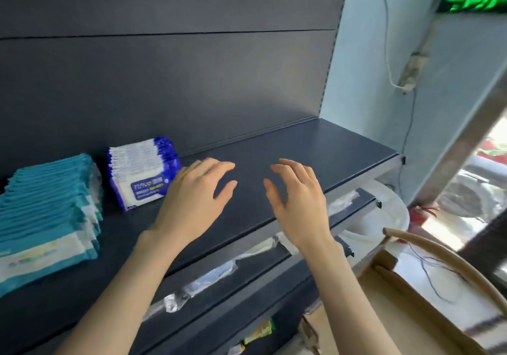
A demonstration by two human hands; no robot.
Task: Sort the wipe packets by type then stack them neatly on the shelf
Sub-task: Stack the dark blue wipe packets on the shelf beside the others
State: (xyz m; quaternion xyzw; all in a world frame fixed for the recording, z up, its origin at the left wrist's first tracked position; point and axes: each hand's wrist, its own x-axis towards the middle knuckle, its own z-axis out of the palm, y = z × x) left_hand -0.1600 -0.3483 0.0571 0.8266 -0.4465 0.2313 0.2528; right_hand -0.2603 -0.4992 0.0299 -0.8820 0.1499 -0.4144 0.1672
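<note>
- Glossy, flat teal wipe packets (46,217) lay stacked at the left of the matte dark shelf (301,146).
- Blue-and-white wipe packets (142,171) sat stacked just beside the left hand (192,198).
- Left hand and right hand (299,203) hovered released, fingers loosely spread, grasping nothing.

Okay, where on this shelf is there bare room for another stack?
The shelf is bare from the blue-and-white stack rightward to its end at the pale wall. The left end is crowded: teal stack, then the blue-and-white stack.
</note>
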